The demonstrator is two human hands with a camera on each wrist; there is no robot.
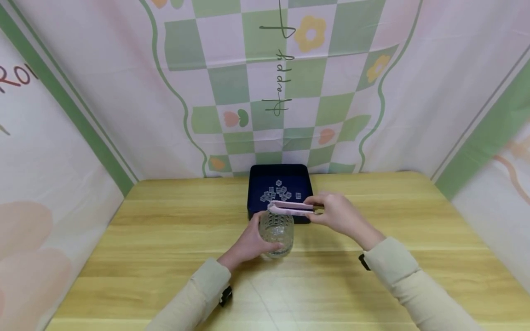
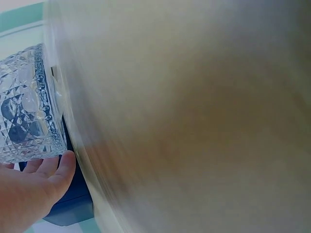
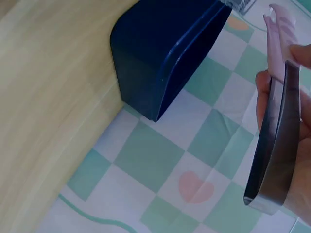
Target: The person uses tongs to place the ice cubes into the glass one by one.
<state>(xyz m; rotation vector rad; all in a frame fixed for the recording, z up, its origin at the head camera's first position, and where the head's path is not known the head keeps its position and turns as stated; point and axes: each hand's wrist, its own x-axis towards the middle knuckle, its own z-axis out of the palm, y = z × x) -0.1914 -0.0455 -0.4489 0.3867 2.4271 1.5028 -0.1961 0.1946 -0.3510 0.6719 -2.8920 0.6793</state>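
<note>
My left hand (image 1: 250, 240) grips a clear, diamond-cut glass (image 1: 277, 236) at its side, just in front of the dark blue tray. In the left wrist view the fingers curl against the faceted wall of the glass (image 2: 24, 111). Pale pink-tipped metal tongs (image 1: 291, 212) are pinched between the thumb and fingers of my right hand (image 1: 338, 215). Their tips lie over the glass's mouth, with a small clear cube (image 1: 271, 206) at the end. The right wrist view shows the metal bend of the tongs (image 3: 272, 189) and their nearly closed arms.
Inside the dark blue tray (image 1: 251, 188), at the back of the wooden table (image 1: 165, 230), lie several clear cubes (image 1: 281, 190). A checked, flower-printed cloth (image 1: 265, 78) hangs right behind the tray, and pale cloth walls rise on both sides.
</note>
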